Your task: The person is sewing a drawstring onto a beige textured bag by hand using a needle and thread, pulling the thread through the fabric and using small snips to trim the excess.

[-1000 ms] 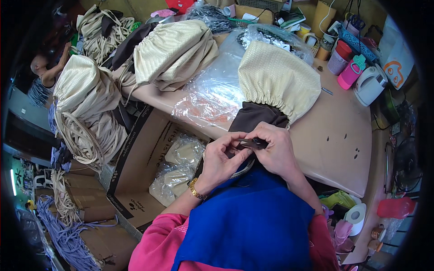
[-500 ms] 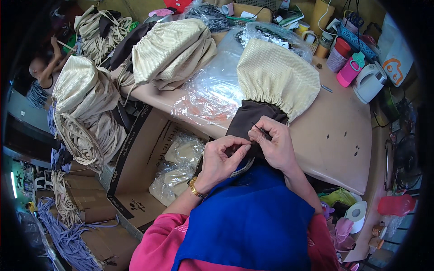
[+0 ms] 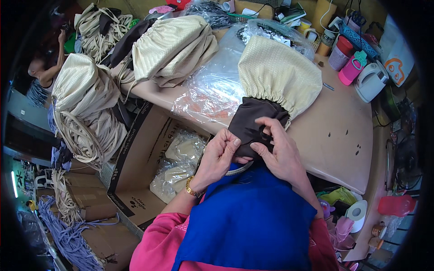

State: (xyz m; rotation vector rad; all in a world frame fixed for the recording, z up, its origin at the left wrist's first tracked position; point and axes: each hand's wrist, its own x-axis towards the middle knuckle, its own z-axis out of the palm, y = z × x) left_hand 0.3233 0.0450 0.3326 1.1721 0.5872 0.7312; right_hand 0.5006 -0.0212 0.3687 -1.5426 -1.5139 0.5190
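Head view: my left hand (image 3: 216,156) and right hand (image 3: 276,151) pinch, fingers closed, the dark brown lining (image 3: 251,124) of a cream woven bag (image 3: 276,74) on the beige surface (image 3: 343,135). Left of the bag: clear plastic wrap (image 3: 212,86), an open cardboard box (image 3: 149,149).

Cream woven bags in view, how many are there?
3: one cream woven bag at the hands, one across the table, one at left; more may be hidden.
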